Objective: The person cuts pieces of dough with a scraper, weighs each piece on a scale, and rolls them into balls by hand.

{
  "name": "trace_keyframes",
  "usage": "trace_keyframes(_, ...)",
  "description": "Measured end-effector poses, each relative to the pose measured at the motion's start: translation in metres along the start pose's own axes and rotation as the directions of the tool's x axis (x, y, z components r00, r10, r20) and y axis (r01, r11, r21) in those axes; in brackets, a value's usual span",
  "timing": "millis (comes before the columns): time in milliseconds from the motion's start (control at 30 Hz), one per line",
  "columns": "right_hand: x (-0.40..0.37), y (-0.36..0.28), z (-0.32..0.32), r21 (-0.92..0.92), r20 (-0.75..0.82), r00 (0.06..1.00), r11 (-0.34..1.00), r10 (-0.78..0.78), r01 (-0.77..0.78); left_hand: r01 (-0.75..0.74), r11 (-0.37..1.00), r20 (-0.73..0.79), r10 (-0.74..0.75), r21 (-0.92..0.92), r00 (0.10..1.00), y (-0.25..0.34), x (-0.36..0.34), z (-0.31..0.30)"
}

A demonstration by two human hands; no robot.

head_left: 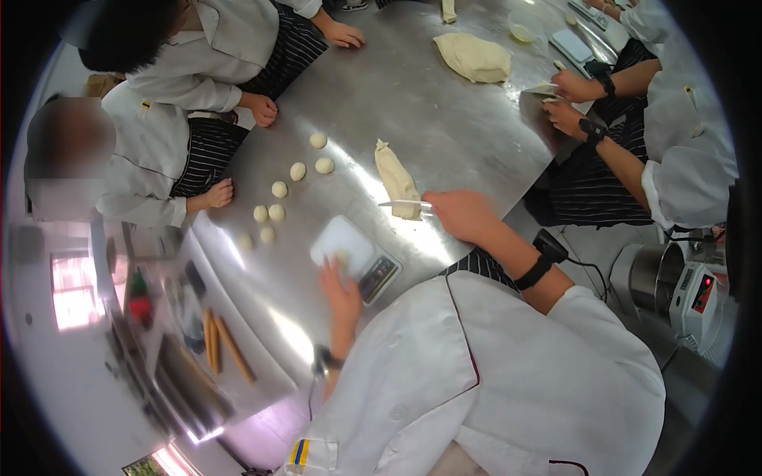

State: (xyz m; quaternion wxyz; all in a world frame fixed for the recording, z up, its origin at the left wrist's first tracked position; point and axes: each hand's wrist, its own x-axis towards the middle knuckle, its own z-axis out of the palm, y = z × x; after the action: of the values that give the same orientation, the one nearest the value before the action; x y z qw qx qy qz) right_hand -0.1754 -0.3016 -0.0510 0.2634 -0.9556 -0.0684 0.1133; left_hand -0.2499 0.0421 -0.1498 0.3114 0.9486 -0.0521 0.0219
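Note:
My right hand [460, 216] is closed around the handle end of a thin-bladed knife [405, 204]. Its blade lies across the near end of a long dough strip [394, 174] on the steel table. Slightly blurred, my left hand [340, 292] reaches over the near edge of a digital scale [349, 242], fingers stretched out. A small dough piece [341, 257] is on the scale's white plate, right at those fingertips. Beyond the scale, several round dough balls [279, 190] form a loose line on the table.
A large dough lump [474, 58] lies at the far side, near a clear bowl [524, 30] and another scale [573, 47]. Co-workers stand left and right, hands [567, 115] at the table. Rolling pins [230, 347] lie lower left; a mixer [690, 297] stands right.

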Motion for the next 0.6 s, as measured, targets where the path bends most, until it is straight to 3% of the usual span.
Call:
trace_keyframes(133, 0.031, -0.003, 0.025, -0.17, 0.059, 0.991, 0.977, -0.117, 0.126, 0.017, 1.0, -0.067, -0.018, -0.004, 0.998, 0.012, -0.014, -0.011)
trace_keyframes(267, 0.047, -0.001, 0.054, -0.165, 0.072, 0.981, 0.968, -0.178, 0.188, 0.091, 0.995, -0.105, -0.095, -0.043, 0.99, 0.015, -0.039, -0.019)
trace_keyframes(600, 0.075, -0.023, 0.045, -0.194, 0.084, 0.967, 0.948, -0.242, 0.254, 0.251, 0.965, -0.163, -0.26, -0.074, 0.952, 0.033, -0.054, -0.021)
